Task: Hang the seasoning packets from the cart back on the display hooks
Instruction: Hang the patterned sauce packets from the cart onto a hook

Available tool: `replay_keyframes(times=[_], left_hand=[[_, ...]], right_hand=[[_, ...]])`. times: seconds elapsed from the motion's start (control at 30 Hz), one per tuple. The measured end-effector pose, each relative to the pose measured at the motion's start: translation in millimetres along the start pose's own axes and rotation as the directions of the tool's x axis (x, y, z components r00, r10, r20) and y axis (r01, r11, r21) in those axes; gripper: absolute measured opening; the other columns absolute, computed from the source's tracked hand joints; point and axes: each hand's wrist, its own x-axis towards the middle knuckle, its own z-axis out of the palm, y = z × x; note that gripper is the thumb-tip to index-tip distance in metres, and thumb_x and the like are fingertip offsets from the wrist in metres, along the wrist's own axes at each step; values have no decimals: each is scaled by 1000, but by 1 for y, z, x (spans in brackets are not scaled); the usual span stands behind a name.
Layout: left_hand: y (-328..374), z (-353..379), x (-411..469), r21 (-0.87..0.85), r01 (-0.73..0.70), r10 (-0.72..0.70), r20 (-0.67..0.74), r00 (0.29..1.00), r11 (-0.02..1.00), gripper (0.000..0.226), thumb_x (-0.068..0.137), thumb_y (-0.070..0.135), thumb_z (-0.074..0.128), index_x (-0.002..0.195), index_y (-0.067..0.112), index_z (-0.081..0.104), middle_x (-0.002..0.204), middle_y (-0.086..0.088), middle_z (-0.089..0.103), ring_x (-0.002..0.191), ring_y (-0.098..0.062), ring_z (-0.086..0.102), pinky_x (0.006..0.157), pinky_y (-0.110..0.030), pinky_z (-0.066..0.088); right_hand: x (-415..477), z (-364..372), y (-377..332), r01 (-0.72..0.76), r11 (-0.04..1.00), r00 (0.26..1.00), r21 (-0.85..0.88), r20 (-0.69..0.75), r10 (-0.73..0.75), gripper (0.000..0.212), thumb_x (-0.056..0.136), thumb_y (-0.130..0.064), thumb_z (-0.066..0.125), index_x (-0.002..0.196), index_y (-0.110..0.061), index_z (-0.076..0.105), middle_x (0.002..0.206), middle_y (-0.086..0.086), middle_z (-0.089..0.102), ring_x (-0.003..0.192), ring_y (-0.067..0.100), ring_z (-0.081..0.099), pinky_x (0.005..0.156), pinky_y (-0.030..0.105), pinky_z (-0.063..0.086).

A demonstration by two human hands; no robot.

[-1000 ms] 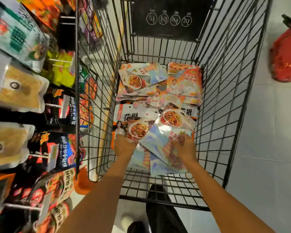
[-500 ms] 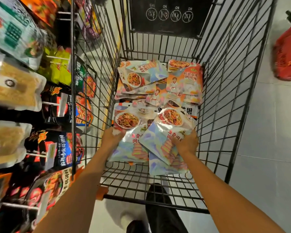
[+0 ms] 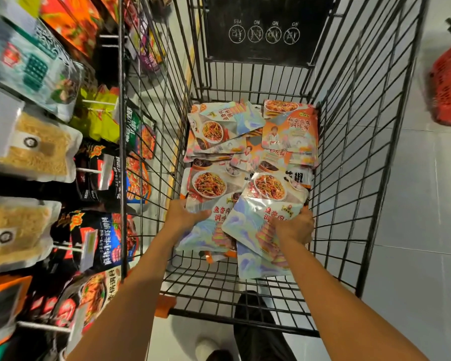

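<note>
step: pick-up from cart (image 3: 349, 157) | left hand (image 3: 185, 217) grips left packet (image 3: 206, 186), right hand (image 3: 294, 227) grips overlapping right packet (image 3: 255, 217), lower centre | other seasoning packets (image 3: 289, 131) piled mid-frame | next, likely: lift clear, find hang-holes, thread onto display hooks (image 3: 99, 101) at left

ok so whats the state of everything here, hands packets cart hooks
left hand: grips left pale-blue foil seasoning packet by its edge
right hand: grips right pale-blue foil seasoning packet, tilted over others
orange seasoning packets: loose flat pile, cart's far end
black wire cart: beside the shelves, packets inside
white display hooks: loaded with other packets
red plastic basket: on floor, right
</note>
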Motion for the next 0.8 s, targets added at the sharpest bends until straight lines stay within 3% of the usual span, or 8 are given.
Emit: replay_keyframes(times=[0.1, 0.27, 0.33, 0.4, 0.5, 0.6, 0.7, 0.8], left_hand=[[-4, -3, -1, -51, -11, 10, -12, 1000, 999, 27, 74, -5, 75, 60, 12, 57, 41, 12, 59, 39, 4, 55, 37, -9, 40], [-8, -4, -4, -35, -5, 6, 16, 1000, 999, 20, 69, -3, 79, 70, 7, 62, 50, 14, 62, 44, 7, 58, 40, -7, 42], [-11, -2, -6, -44, 1, 1, 55, 998, 999, 21, 69, -7, 78, 84, -1, 65, 64, 8, 64, 47, 9, 60, 42, -7, 44], [-14, 0, -7, -46, 2, 1, 60, 998, 999, 24, 70, -8, 76, 88, 1, 64, 70, 5, 62, 48, 10, 59, 42, -6, 43], [-21, 1, -7, -70, 12, -11, 21, 1000, 997, 25, 70, -6, 77, 85, 9, 63, 71, 4, 62, 48, 10, 59, 42, -6, 43], [-26, 2, -5, -61, 23, -23, 13, 1000, 998, 25, 69, -2, 79, 80, 15, 64, 75, 2, 64, 53, 8, 59, 44, -8, 45], [-29, 0, -3, -76, 51, -47, 42, 998, 996, 29, 67, -5, 80, 82, 15, 64, 75, 4, 65, 53, 7, 61, 44, -9, 46], [-30, 0, -3, -66, 82, -77, 74, 994, 994, 30, 66, -5, 81, 82, 14, 64, 77, 1, 66, 59, 3, 62, 46, -12, 48]], right_hand=[[-4, 2, -6, -23, 997, 1000, 67, -15, 24, 69, 63, -4, 84, 121, -1, 48, 122, 19, 58, 114, 34, 55, 95, 45, 48], [-8, 9, -8, -155, 950, 975, 273, 198, 102, 51, 71, -4, 80, 116, 1, 57, 109, 20, 67, 95, 32, 66, 78, 34, 54], [-11, 12, -5, -188, 936, 958, 299, 265, 107, 55, 74, -6, 78, 121, -2, 49, 108, 22, 65, 91, 36, 67, 79, 45, 57], [-17, 17, -1, -159, 957, 962, 241, 255, 96, 62, 74, -12, 80, 124, -4, 44, 112, 22, 62, 95, 37, 65, 78, 53, 56], [-22, 24, 4, 12, 999, 980, -30, 199, -6, 78, 67, -33, 84, 126, -3, 42, 130, 18, 52, 116, 37, 54, 90, 51, 51], [-20, 27, 4, 12, 995, 974, -100, 228, 11, 88, 64, -38, 85, 129, -4, 38, 131, 21, 52, 118, 40, 54, 92, 55, 49], [-17, 29, 0, -74, 997, 956, -16, 282, 76, 75, 66, -27, 86, 122, -4, 41, 114, 22, 61, 92, 39, 67, 75, 55, 56], [-19, 27, 1, -268, 952, 903, 145, 383, 196, 57, 69, -17, 84, 113, -1, 53, 101, 21, 67, 66, 32, 68, 57, 48, 59]])
